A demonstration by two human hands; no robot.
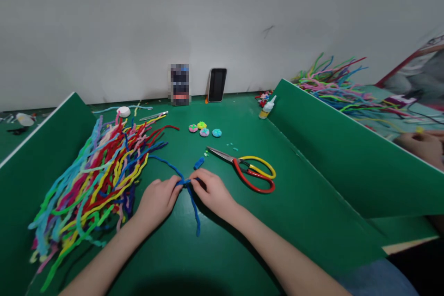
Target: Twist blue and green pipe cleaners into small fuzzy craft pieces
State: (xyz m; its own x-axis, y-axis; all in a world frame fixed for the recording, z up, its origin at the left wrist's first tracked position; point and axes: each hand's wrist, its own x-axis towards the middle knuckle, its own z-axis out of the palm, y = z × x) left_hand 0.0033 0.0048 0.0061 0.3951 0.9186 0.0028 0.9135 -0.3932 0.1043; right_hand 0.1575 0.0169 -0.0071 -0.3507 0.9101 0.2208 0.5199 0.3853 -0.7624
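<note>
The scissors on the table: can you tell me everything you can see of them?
The scissors have slim, pointed, silvery blades that look like metal, seemingly closed, and two big looped handles, one yellow and one red, with a smooth, shiny coating. They lie on the green table, to the right of the right hand, tips pointing away and to the left, handles to the right. Small pale scraps lie near the tips. Neither hand touches them.

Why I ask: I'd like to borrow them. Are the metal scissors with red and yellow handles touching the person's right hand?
Apart. The head view shows green tabletop between the right hand and the red-and-yellow-handled metal scissors.
</note>
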